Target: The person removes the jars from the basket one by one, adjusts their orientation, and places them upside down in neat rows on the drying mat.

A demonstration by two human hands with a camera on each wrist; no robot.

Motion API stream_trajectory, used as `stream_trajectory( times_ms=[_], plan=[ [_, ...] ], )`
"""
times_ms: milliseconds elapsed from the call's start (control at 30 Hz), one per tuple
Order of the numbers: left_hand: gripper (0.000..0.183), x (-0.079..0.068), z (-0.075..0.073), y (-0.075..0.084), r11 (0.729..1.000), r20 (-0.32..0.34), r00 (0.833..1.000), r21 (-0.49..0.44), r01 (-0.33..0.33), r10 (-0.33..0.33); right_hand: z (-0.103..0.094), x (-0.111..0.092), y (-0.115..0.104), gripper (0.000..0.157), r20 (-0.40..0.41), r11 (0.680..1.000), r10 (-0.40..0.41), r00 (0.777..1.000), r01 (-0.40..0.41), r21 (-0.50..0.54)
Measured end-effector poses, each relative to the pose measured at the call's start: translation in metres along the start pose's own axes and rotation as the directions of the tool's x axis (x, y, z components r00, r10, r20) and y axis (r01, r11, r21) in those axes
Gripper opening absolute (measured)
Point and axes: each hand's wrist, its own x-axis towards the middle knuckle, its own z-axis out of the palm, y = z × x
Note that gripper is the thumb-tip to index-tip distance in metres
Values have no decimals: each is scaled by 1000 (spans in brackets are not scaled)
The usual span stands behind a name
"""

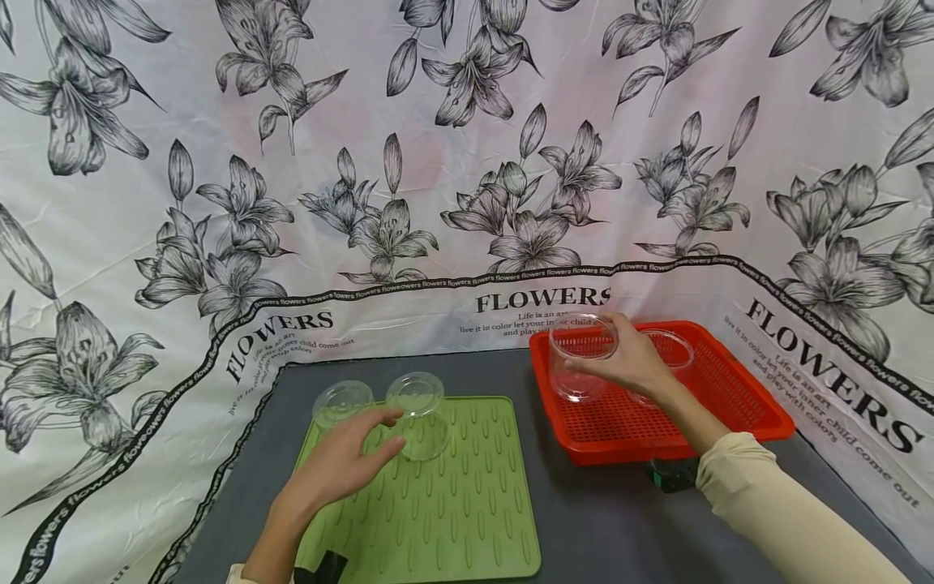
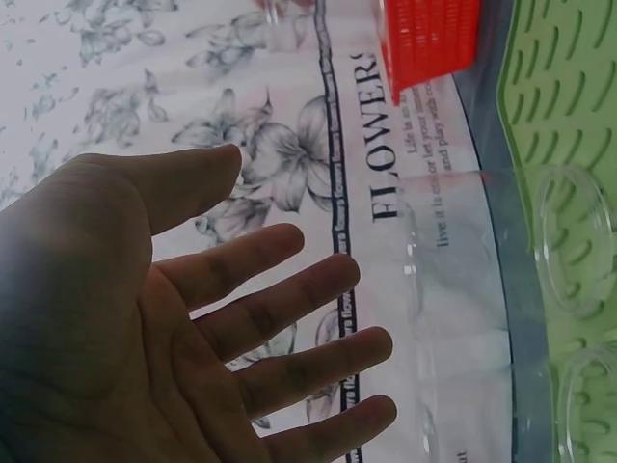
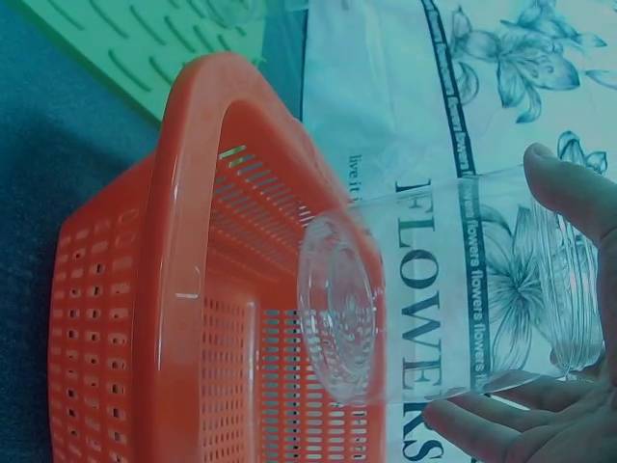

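My right hand (image 1: 633, 359) grips a clear jar (image 1: 572, 381) near its rim, over the left part of a red slotted basket (image 1: 584, 453). In the right wrist view the jar (image 3: 339, 313) lies sideways across the picture, its round base toward the basket (image 3: 183, 260). Another clear jar (image 1: 682, 350) stands inside the basket, partly behind my right hand. My left hand (image 1: 343, 462) is over a green mat (image 1: 467, 511), thumb and fingers spread and holding nothing. Just beyond its fingers, two clear jars (image 1: 417, 405) (image 1: 341, 399) stand at the mat's far end.
The dark grey table (image 1: 598, 527) carries both mat and basket. Behind it hangs a white flower-printed cloth (image 1: 409, 203), close to the basket's far side. A small dark green and black object (image 1: 671, 474) is beneath my right wrist, by the basket's front edge.
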Motion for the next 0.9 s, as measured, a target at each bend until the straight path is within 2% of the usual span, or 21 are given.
stream_trajectory(
  times_ms=[333, 567, 900],
  plan=[
    [51, 9, 0, 8, 999, -38, 999, 31, -30, 31, -4, -4, -4, 118, -1, 1000, -10, 1000, 10, -26],
    [53, 14, 0, 11, 999, -77, 996, 13, -42, 43, -8, -7, -9, 118, -2, 1000, -21, 1000, 21, -13],
    [73, 14, -1, 16, 999, -90, 996, -31, -28, 25, -10, -12, -26, 111, 22, 997, -75, 997, 74, 21]
  ],
)
